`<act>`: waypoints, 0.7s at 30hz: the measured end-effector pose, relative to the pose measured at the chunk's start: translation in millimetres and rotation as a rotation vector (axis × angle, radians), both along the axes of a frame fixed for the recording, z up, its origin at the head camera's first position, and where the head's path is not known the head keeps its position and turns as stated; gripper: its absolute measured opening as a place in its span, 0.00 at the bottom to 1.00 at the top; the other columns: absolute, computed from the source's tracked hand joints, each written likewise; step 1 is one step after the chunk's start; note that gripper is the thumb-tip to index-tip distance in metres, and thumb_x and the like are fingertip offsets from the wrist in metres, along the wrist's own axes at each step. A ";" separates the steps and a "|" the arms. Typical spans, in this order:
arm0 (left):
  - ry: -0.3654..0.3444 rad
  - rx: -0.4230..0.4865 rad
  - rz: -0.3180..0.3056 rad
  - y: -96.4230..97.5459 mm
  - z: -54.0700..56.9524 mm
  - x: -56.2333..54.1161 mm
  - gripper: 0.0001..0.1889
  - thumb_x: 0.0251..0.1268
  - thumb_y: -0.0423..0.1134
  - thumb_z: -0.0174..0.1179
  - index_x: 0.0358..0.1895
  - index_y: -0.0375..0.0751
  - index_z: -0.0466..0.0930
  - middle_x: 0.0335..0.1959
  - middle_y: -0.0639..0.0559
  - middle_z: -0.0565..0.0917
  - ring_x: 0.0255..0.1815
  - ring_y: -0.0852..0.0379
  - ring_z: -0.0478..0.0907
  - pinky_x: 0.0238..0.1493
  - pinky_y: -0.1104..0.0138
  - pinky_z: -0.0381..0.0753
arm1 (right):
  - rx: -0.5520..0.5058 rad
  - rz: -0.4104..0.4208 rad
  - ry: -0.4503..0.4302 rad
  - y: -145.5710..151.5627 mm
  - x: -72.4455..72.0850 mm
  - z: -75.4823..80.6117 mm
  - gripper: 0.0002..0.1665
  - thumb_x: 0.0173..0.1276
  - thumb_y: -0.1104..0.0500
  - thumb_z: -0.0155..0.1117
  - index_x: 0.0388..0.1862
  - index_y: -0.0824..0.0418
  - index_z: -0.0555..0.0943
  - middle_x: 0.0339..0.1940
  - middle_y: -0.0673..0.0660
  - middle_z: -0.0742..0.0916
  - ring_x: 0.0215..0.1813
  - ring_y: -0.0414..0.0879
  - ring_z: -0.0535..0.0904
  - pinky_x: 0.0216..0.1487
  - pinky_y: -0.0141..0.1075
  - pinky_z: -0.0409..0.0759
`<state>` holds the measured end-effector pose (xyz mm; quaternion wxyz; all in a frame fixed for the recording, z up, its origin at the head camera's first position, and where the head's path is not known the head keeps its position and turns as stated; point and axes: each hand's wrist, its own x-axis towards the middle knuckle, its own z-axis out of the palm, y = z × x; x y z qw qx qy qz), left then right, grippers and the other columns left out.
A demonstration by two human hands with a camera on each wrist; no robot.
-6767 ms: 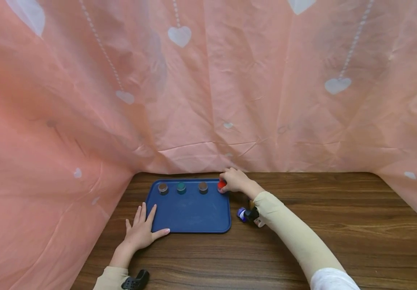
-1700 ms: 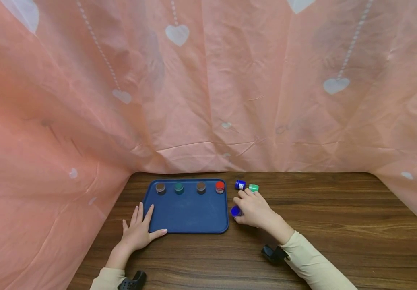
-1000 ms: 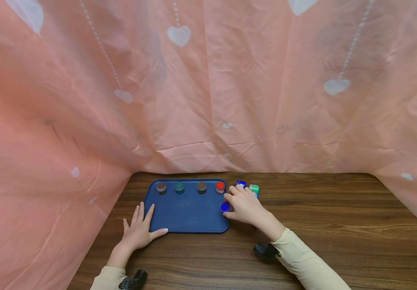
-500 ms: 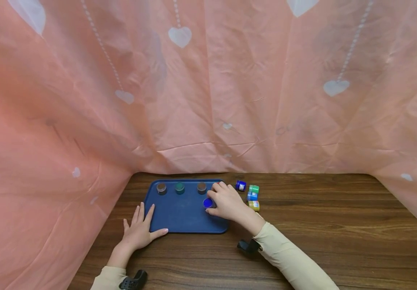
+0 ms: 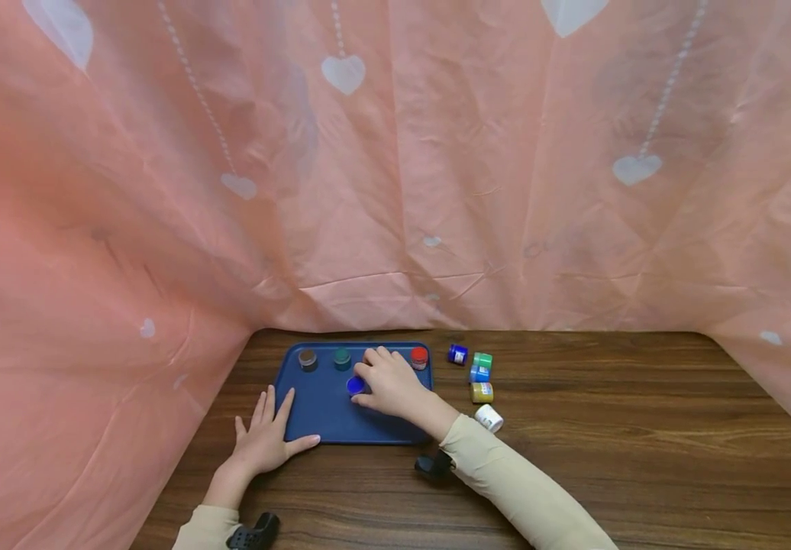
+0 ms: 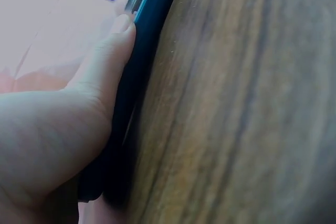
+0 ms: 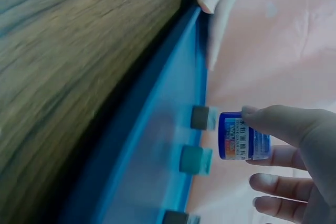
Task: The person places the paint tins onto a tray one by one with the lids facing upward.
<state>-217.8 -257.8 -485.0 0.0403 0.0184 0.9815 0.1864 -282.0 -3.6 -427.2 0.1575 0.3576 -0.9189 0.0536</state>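
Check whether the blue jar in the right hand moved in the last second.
Yes: in the head view, the blue jar moved left, from the right edge of the tray to over its middle.

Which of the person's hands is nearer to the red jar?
Right. In the head view, the right hand, gripping a blue jar over the tray, is just left of the red jar; the left hand lies at the tray's near left corner.

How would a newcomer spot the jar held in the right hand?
Find the blue tray on the wooden table. Above it, the right hand pinches a dark-blue jar. Unlike the other dark-blue jar, lying right of the tray, this one is held.
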 end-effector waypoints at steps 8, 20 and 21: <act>0.001 -0.008 0.004 -8.3 2.1 -1.7 0.63 0.50 0.76 0.57 0.78 0.34 0.43 0.78 0.29 0.40 0.79 0.31 0.35 0.64 0.24 0.31 | 0.013 0.000 -0.012 -29.0 -7.3 -5.3 0.25 0.60 0.36 0.68 0.50 0.49 0.84 0.42 0.50 0.81 0.43 0.44 0.73 0.39 0.34 0.72; -0.092 0.027 0.088 -15.5 3.1 -0.5 0.72 0.44 0.79 0.58 0.77 0.27 0.34 0.77 0.25 0.34 0.78 0.28 0.29 0.61 0.23 0.26 | 0.044 0.011 -0.041 -65.6 -18.0 -11.7 0.25 0.62 0.35 0.66 0.52 0.47 0.84 0.43 0.49 0.81 0.43 0.43 0.73 0.36 0.33 0.71; -0.094 0.028 0.088 -15.1 3.6 -0.5 0.72 0.44 0.79 0.58 0.77 0.28 0.34 0.77 0.25 0.34 0.78 0.28 0.28 0.61 0.23 0.26 | 0.047 0.008 -0.048 -68.4 -19.0 -13.2 0.26 0.62 0.35 0.65 0.52 0.47 0.84 0.43 0.49 0.81 0.42 0.43 0.73 0.36 0.32 0.71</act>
